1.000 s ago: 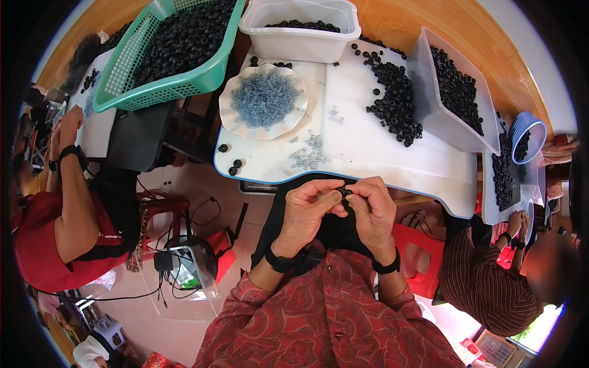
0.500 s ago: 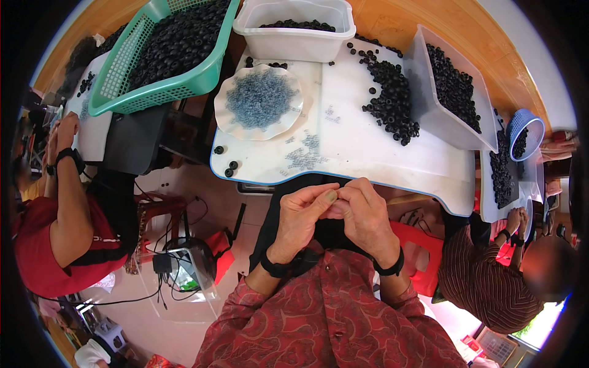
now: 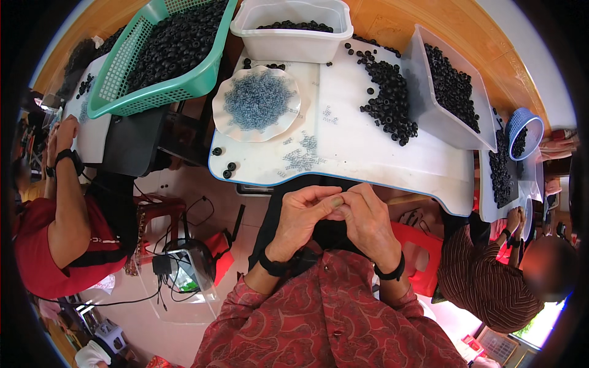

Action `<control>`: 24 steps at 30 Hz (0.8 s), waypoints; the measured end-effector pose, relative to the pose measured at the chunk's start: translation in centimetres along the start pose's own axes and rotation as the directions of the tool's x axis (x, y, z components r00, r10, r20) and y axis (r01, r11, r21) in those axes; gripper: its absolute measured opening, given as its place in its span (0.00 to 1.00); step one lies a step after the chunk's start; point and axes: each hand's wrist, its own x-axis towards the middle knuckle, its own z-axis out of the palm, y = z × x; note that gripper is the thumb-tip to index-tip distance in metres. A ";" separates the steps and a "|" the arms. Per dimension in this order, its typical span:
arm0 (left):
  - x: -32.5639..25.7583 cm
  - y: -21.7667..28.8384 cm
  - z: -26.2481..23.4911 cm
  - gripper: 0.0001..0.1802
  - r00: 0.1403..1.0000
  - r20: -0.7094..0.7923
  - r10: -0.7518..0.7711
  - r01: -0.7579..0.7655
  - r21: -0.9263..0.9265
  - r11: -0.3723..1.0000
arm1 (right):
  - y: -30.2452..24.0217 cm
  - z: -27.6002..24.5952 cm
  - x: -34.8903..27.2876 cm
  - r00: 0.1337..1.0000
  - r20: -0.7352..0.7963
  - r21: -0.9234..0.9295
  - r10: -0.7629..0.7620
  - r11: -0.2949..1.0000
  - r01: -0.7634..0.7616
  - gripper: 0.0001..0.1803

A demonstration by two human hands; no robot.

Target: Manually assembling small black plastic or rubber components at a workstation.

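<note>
My left hand and my right hand meet in front of the near table edge, above my lap. Thumbs and fingertips of both are pinched together, and whatever sits between them is hidden. Beyond them, a scalloped white plate holds a heap of small grey-blue springs. More such springs lie loose on the white table. Black ring-shaped rubber parts are spilled in a pile at the right, beside a translucent bin.
A green basket full of black parts stands at the far left, and a white tub at the back. Co-workers sit on either side, one in a red shirt, another in a striped top. Cables hang at lower left.
My hands stay pinched together and have dipped very slightly. The table and its contents have shifted a little left in view.
</note>
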 end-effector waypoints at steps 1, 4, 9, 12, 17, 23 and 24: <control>0.1 0.0 0.0 0.13 1.000 0.004 -0.003 0.003 0.010 1.000 | 0.1 0.1 -0.1 1.000 -0.005 0.041 0.029 0.999 -0.029 0.09; 0.1 0.0 -0.1 0.12 1.000 0.005 -0.014 0.014 0.034 0.999 | 0.0 -0.1 -0.2 0.997 -0.008 0.109 0.077 0.991 -0.075 0.09; 0.1 0.1 0.2 0.12 1.000 0.006 -0.019 0.018 0.058 0.998 | 0.2 -0.1 -0.6 0.990 -0.005 0.208 0.141 0.969 -0.137 0.09; 0.1 0.0 0.1 0.13 1.000 0.011 0.000 -0.001 0.110 0.994 | 0.1 -0.3 -0.5 0.982 0.026 0.228 0.188 0.955 -0.189 0.10; 0.2 -0.1 -0.3 0.13 0.998 0.038 0.047 -0.052 0.159 0.986 | 0.0 0.4 -1.1 0.926 -0.036 0.425 0.375 0.845 -0.325 0.10; 0.4 0.3 -1.1 0.16 0.976 0.161 0.148 -0.092 -0.313 0.945 | -0.3 0.5 -1.5 0.928 -0.133 0.396 0.348 0.877 -0.272 0.10; 0.5 0.1 -1.2 0.17 0.971 0.172 0.163 -0.100 -0.324 0.941 | -0.3 0.6 -1.6 0.928 -0.133 0.397 0.348 0.877 -0.272 0.10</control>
